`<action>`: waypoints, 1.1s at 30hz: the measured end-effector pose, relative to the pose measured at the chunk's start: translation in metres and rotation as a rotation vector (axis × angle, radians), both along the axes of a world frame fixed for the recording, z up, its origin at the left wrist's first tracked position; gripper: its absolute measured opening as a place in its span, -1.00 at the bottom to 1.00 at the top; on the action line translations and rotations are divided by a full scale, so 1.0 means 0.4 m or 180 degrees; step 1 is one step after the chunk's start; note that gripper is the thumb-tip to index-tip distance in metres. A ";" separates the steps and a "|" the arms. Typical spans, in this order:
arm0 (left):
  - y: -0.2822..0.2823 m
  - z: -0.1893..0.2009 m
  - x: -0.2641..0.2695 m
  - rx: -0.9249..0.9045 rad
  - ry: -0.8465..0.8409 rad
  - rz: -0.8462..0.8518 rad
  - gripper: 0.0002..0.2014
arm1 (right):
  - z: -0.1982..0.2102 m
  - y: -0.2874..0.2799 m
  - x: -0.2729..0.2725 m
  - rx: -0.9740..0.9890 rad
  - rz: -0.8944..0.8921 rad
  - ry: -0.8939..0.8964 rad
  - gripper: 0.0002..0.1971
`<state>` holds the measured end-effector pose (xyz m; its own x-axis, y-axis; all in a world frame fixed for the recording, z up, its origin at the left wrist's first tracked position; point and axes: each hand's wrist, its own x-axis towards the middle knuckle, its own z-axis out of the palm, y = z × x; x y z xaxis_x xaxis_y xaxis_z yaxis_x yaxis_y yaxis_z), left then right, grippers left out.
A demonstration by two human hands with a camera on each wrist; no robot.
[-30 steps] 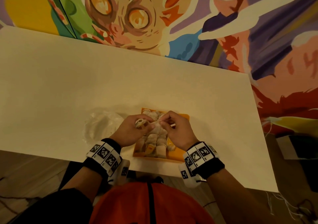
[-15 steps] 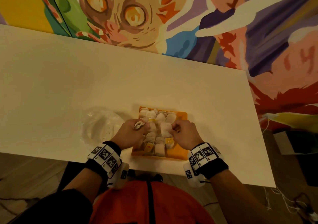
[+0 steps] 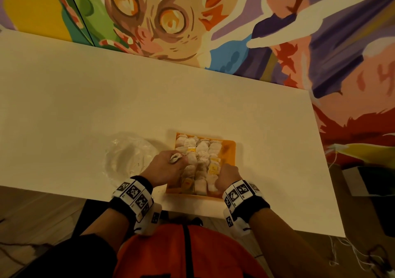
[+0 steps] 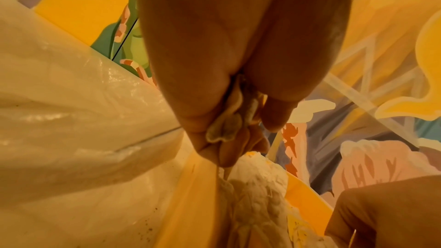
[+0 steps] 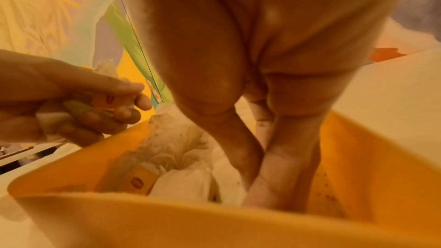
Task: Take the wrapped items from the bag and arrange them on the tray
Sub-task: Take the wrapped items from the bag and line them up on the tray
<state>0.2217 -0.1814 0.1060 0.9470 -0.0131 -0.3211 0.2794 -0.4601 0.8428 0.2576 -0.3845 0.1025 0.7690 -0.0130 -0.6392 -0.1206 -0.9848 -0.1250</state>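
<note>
Two hands over the orange tray (image 3: 229, 149): left hand (image 3: 165, 168) clenched round one wrapped item (image 3: 175, 157) at the tray's left edge, right hand (image 3: 226, 176) pinching down among the packed wrapped items (image 3: 201, 149) at the near right, clear bag (image 3: 128, 156) lying left on the white table (image 3: 85, 98).

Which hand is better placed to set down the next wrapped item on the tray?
Left. The left hand already grips a wrapped item at the orange tray's left edge. The right hand is down among the items at the near right corner.
</note>
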 end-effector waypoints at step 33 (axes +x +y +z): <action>0.011 0.035 0.003 -0.0236 -0.0002 -0.0150 -0.86 | 0.090 0.016 0.028 0.0727 -0.0401 -0.0673 -0.65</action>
